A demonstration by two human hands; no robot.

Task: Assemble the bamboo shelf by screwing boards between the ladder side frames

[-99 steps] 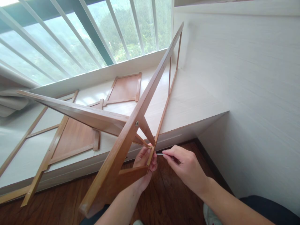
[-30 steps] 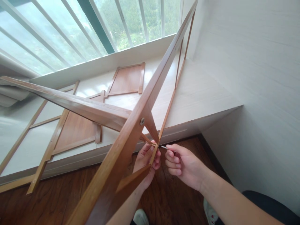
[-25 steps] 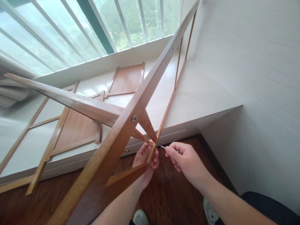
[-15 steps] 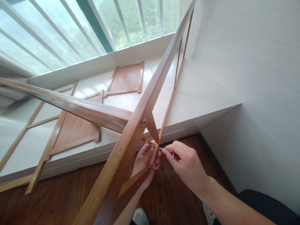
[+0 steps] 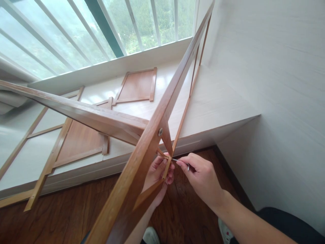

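Note:
My right hand point(image 5: 200, 173) is closed on a small bent metal hex key point(image 5: 184, 163). The key's far end meets a narrow wooden strip point(image 5: 179, 130) of the frame. Behind that strip, my left hand point(image 5: 158, 173) wraps round the joint where a thin crossbar comes in; its fingers are partly hidden by the wood. A thick wooden beam point(image 5: 152, 135) of the same frame slants across the view in front of me, with a bolt head point(image 5: 160, 131) in its side. Another long rail point(image 5: 83, 110) joins it and runs off to the left.
On the white window ledge point(image 5: 223, 101) lie a square wooden panel point(image 5: 137, 85), a second panel point(image 5: 81, 139) and a ladder-like wooden frame point(image 5: 61, 142) overhanging the ledge's front edge. A pale wall point(image 5: 286, 84) rises at the right. The floor point(image 5: 76, 210) is dark wood.
The wooden frame's upper beam and bolt head have shifted slightly right in view. My hands and the hex key stay at the same joint, almost unmoved.

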